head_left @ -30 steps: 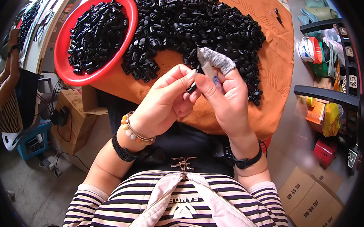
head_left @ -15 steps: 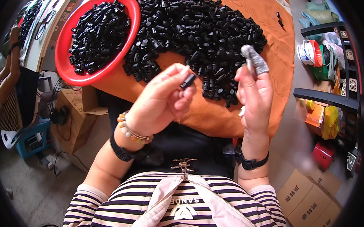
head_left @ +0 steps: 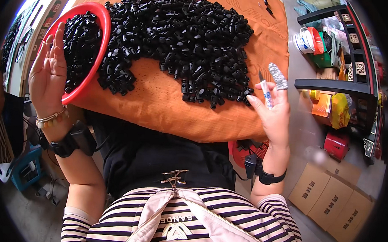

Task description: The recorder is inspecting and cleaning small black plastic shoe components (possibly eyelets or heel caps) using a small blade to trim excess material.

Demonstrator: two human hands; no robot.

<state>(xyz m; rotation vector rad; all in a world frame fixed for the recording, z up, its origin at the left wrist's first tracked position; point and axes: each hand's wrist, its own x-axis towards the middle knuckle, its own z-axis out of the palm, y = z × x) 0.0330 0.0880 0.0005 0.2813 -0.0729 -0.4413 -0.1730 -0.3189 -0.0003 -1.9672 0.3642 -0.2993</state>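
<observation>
Left hand [head_left: 49, 73] open, fingers spread, touching the red basin [head_left: 103, 35]; right hand [head_left: 273, 109] pinches a small blade tool [head_left: 264, 90], black parts [head_left: 184, 42] just leftward.

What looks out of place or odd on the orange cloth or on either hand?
One fingertip of the right hand is wrapped in grey tape, and it holds a small blade. The black parts lie heaped loose on the orange cloth, nothing spilled.

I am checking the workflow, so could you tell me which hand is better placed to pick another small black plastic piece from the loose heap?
Probably the right hand: it hovers nearest the heap.
</observation>
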